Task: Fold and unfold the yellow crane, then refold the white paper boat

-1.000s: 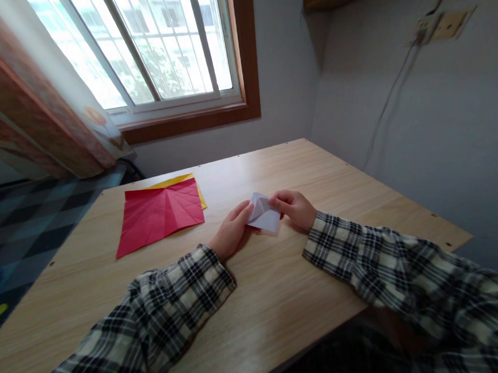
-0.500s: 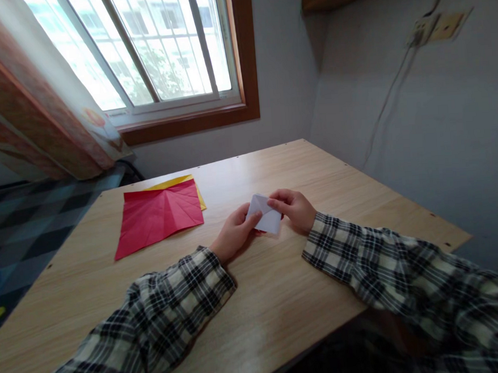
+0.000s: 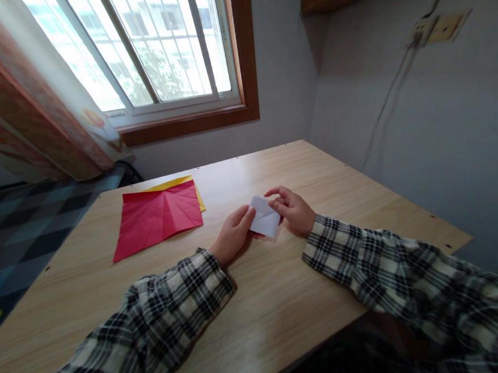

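A small folded piece of white paper (image 3: pixel 265 220) is held just above the wooden table (image 3: pixel 282 298), near its middle. My left hand (image 3: pixel 232 236) pinches its left edge between thumb and fingers. My right hand (image 3: pixel 292 208) grips its right side, with the upper fingers lifted off and spread. Both forearms wear plaid sleeves and rest on the tabletop.
A creased red paper sheet (image 3: pixel 157 217) lies flat to the left, with a yellow sheet (image 3: pixel 176 183) partly under it. A window (image 3: pixel 154 51) and a patterned curtain (image 3: pixel 27 122) are behind. A wall with a cable and socket (image 3: pixel 428 29) stands to the right.
The white paper's raised flap has been folded down, so the piece is flatter and more compact. My right hand's upper fingers have lifted and spread. Both hands stayed in place.
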Action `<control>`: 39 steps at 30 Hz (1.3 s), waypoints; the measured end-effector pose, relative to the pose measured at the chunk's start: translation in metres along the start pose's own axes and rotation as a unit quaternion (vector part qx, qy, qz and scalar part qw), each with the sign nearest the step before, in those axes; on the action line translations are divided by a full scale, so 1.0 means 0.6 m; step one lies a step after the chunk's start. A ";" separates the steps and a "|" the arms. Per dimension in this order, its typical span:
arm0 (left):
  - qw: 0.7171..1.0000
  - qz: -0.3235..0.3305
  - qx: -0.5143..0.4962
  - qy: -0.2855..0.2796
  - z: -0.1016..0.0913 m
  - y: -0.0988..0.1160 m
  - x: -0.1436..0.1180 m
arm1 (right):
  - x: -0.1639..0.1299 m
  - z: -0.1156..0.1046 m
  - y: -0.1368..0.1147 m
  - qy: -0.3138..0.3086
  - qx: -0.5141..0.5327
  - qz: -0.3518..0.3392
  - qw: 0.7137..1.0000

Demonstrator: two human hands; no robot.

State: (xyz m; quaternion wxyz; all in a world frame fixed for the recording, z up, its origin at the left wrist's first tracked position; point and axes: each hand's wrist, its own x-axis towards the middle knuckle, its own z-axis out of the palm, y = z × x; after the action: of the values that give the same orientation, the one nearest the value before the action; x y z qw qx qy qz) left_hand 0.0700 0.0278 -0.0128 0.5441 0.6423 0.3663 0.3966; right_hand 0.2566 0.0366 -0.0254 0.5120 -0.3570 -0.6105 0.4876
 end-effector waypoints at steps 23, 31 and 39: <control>0.998 -0.013 0.032 -0.054 -0.002 0.005 -0.003 | 0.006 -0.008 0.008 -0.058 -0.027 0.019 0.998; 0.998 -0.036 0.033 -0.036 -0.002 0.005 -0.004 | 0.004 -0.003 -0.006 -0.053 0.034 0.043 0.997; 0.997 -0.030 0.046 -0.055 -0.004 0.002 -0.008 | 0.003 -0.002 -0.006 -0.066 0.059 0.052 0.995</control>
State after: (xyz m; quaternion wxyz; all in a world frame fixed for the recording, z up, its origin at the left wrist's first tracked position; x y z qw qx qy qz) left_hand 0.0659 0.0242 -0.0119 0.5450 0.6759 0.3727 0.3274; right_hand 0.2574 0.0376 -0.0217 0.4643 -0.3244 -0.5936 0.5717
